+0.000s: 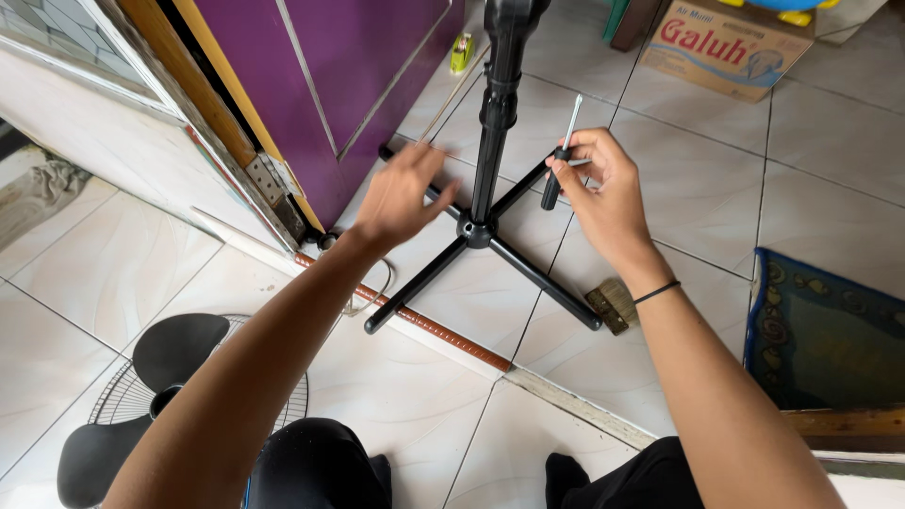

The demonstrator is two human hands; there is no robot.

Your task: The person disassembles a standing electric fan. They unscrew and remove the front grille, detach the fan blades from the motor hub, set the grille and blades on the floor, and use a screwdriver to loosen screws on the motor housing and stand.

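Observation:
A black fan stand [490, 151] rises from a cross-shaped base [476, 231] lying on the tiled floor. My right hand [603, 193] grips a screwdriver [561, 155] with a black handle, its metal shaft pointing up, just right of the pole. My left hand [401, 193] hovers with fingers spread over the left arm of the base, holding nothing. Whether it touches the base arm is unclear.
A black fan blade [160, 363] lies on a wire grille [132, 391] at lower left. A purple door [349, 75] stands behind, a cardboard box [721, 42] at top right, a blue mat [825, 335] at right, and a small brush [613, 303] by the base.

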